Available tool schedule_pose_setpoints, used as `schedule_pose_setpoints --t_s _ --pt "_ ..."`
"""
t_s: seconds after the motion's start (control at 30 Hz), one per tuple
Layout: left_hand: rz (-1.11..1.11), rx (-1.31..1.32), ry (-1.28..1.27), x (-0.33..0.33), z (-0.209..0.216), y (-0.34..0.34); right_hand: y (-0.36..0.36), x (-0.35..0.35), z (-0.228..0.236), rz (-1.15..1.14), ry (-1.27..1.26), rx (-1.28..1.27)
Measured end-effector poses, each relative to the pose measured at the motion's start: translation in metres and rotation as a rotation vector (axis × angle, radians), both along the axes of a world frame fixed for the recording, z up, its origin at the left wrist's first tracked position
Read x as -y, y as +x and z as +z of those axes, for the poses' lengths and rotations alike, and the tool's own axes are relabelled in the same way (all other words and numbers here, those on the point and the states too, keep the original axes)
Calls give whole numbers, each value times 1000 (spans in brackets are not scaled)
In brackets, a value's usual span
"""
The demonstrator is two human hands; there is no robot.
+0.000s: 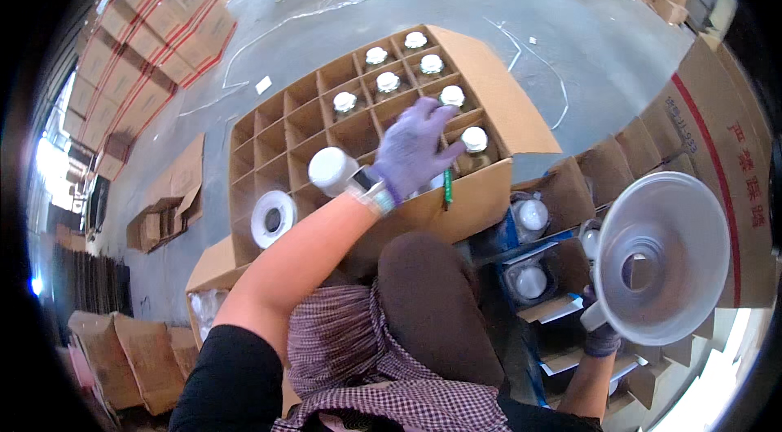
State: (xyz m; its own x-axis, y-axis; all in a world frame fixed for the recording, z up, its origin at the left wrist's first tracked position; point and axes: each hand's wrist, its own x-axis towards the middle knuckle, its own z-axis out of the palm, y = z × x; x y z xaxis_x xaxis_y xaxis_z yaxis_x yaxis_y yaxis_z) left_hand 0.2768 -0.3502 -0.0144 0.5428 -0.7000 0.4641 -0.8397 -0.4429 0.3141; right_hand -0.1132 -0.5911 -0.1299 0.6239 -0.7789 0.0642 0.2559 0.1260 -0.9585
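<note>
Surrounding gloved hands [414, 143], stacked cartons [159, 41], loose cardboard [175, 187], funnel [684, 249] partly hiding box [562, 265]

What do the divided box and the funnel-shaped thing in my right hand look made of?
Divided box: matte brown cardboard, going by its folded flaps and crossing partitions. Funnel-shaped thing: probably smooth plastic, given its milky walls and soft sheen.

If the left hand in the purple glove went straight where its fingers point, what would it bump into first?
Likely the white-capped clear bottle just beyond the left hand, in the brown cardboard divided box, though depth is unclear; they may already touch.
</note>
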Motion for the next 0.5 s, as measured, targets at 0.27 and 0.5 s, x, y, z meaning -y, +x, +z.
schedule_pose_setpoints --t_s 0.27,0.5 --pt "-19 -171 643 88 -51 47 -39 1 -8 -38 15 -29" --pt "87 79 11 -80 132 -57 14 -5 43 -44 -310 44"
